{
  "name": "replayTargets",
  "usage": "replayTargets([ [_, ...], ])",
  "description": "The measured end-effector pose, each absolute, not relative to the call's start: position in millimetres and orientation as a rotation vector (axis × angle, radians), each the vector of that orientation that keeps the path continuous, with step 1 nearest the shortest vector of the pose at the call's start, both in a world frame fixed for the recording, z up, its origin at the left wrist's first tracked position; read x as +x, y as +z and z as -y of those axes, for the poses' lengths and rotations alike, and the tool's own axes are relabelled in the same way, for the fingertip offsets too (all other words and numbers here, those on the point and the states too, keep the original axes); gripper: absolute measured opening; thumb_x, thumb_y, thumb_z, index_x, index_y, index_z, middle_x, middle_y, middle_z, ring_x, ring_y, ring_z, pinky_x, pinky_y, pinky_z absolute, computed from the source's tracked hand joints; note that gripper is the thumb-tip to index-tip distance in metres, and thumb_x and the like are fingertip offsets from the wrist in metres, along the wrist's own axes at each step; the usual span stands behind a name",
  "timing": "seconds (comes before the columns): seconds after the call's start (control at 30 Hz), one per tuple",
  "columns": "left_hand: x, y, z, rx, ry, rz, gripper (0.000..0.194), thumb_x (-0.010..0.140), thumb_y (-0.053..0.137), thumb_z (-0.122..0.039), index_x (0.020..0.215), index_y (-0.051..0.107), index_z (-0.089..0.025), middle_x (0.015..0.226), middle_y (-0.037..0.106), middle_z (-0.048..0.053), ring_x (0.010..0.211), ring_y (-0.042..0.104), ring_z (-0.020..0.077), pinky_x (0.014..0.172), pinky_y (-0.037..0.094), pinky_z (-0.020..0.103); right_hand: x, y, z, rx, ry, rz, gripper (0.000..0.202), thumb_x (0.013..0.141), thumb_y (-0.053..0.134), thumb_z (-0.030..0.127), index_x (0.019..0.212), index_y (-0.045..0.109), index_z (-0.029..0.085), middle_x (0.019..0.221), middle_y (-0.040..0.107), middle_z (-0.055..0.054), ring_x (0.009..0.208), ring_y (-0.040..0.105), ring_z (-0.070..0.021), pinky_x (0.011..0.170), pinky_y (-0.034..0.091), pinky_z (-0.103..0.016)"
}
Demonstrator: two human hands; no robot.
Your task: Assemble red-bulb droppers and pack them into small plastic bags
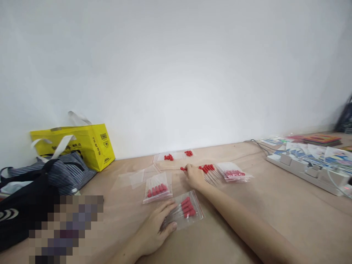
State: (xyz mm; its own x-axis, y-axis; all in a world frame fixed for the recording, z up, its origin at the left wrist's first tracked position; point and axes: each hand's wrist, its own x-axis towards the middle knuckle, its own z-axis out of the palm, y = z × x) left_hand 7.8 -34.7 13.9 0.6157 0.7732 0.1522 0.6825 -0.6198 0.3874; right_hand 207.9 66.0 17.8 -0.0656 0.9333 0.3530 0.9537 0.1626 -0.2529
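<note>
My left hand (156,225) lies over the near end of a clear zip bag (198,205), holding it against the table between thumb and fingers. Inside this bag are several glass droppers with red rubber bulbs (188,207). Farther off, my right hand (195,176) pinches a dropper by its red bulb (182,169). Loose droppers (206,169) lie side by side just right of that hand. A stack of filled zip bags (232,171) sits beyond them. Left of my hands rests another pile of filled bags (157,187).
Flat clear bags (137,178) lie at the left. More red-bulbed droppers (168,157) are by the wall. A yellow carrier bag (101,146) and a striped bag (74,172) stand left; a power strip (305,174) with plugs and cables is on the right.
</note>
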Motion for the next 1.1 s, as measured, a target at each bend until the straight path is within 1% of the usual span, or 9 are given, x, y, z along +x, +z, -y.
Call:
replayTargets([
  [0.07, 7.5, 13.4, 34.6, 2.545, 0.417, -1.199, 0.044, 0.082, 0.045, -0.034, 0.124, 0.041, -0.024, 0.131, 0.041, 0.006, 0.119, 0.038, 0.0237, 0.098, 0.033, 0.043, 222.2, 22.3, -53.4, -1.678, -0.012, 1.916, 0.029, 0.087, 0.027, 0.024, 0.111, 0.040, 0.014, 0.094, 0.058, -0.009, 0.085, 0.057, -0.0168, 0.069, 0.042, -0.027],
  [0.13, 7.8, 13.4, 34.7, 2.533, 0.386, -1.229, 0.044, 0.084, 0.041, -0.036, 0.125, 0.040, -0.022, 0.132, 0.040, 0.006, 0.120, 0.036, 0.0231, 0.099, 0.032, 0.043, 240.8, 21.9, -36.9, -1.411, 0.143, 1.706, 0.035, 0.086, 0.030, 0.024, 0.119, 0.030, 0.014, 0.086, 0.058, -0.005, 0.076, 0.057, -0.0143, 0.067, 0.042, -0.026],
  [0.2, 8.6, 13.8, 34.7, 2.526, 0.365, -1.242, 0.044, 0.085, 0.038, -0.036, 0.127, 0.039, -0.021, 0.133, 0.039, 0.007, 0.121, 0.035, 0.0227, 0.099, 0.030, 0.044, 259.4, 15.5, -19.1, -1.270, 0.289, 1.499, 0.038, 0.083, 0.036, 0.029, 0.119, 0.029, 0.017, 0.078, 0.055, -0.002, 0.066, 0.056, -0.0141, 0.062, 0.044, -0.027],
  [0.3, 9.8, 15.2, 35.0, 2.529, 0.378, -1.208, 0.046, 0.084, 0.040, -0.035, 0.128, 0.037, -0.020, 0.134, 0.037, 0.008, 0.122, 0.033, 0.0230, 0.100, 0.028, 0.045, 277.4, 0.0, 3.6, -1.151, 0.615, 1.225, 0.035, 0.080, 0.040, 0.036, 0.110, 0.032, 0.020, 0.067, 0.049, 0.003, 0.050, 0.051, -0.0122, 0.048, 0.044, -0.026],
  [0.43, 11.2, 16.0, 35.6, 2.528, 0.376, -1.214, 0.048, 0.083, 0.042, -0.035, 0.128, 0.036, -0.019, 0.134, 0.037, 0.009, 0.123, 0.032, 0.0235, 0.100, 0.028, 0.044, 277.2, -12.9, 18.5, -1.082, 0.855, 0.898, 0.035, 0.071, 0.052, 0.036, 0.095, 0.031, 0.023, 0.066, 0.048, 0.006, 0.050, 0.053, -0.0117, 0.048, 0.047, -0.027],
  [0.57, 12.2, 15.5, 36.5, 2.527, 0.363, -1.242, 0.049, 0.082, 0.042, -0.036, 0.128, 0.036, -0.019, 0.133, 0.038, 0.008, 0.123, 0.032, 0.0230, 0.100, 0.028, 0.043, 265.9, -11.6, 25.1, -1.035, 0.988, 0.802, 0.038, 0.065, 0.058, 0.036, 0.089, 0.031, 0.023, 0.062, 0.049, 0.008, 0.048, 0.054, -0.0111, 0.047, 0.046, -0.026],
  [0.7, 12.7, 15.4, 37.4, 2.527, 0.333, -1.269, 0.050, 0.082, 0.041, -0.037, 0.129, 0.035, -0.019, 0.134, 0.037, 0.008, 0.123, 0.032, 0.0224, 0.101, 0.027, 0.041, 258.1, -9.0, 35.0, -1.031, 1.095, 0.773, 0.040, 0.064, 0.060, 0.035, 0.089, 0.032, 0.022, 0.060, 0.050, 0.008, 0.048, 0.055, -0.0106, 0.047, 0.046, -0.025],
  [0.87, 11.9, 13.7, 36.7, 2.529, 0.348, -1.260, 0.050, 0.082, 0.042, -0.037, 0.129, 0.035, -0.020, 0.133, 0.038, 0.008, 0.122, 0.033, 0.0235, 0.100, 0.028, 0.043, 252.6, -8.1, 41.3, -1.046, 1.172, 0.711, 0.040, 0.063, 0.061, 0.032, 0.087, 0.031, 0.022, 0.059, 0.051, 0.008, 0.052, 0.058, -0.0106, 0.054, 0.049, -0.025],
  [1.1, 11.2, 11.1, 34.9, 2.601, 0.466, -1.166, 0.050, 0.082, 0.045, -0.032, 0.130, 0.033, -0.025, 0.132, 0.041, 0.007, 0.120, 0.037, 0.0244, 0.097, 0.032, 0.045, 251.1, -9.6, 39.2, -1.023, 1.262, 0.695, 0.032, 0.065, 0.061, 0.032, 0.080, 0.034, 0.022, 0.062, 0.052, 0.005, 0.058, 0.060, -0.0117, 0.059, 0.050, -0.027],
])
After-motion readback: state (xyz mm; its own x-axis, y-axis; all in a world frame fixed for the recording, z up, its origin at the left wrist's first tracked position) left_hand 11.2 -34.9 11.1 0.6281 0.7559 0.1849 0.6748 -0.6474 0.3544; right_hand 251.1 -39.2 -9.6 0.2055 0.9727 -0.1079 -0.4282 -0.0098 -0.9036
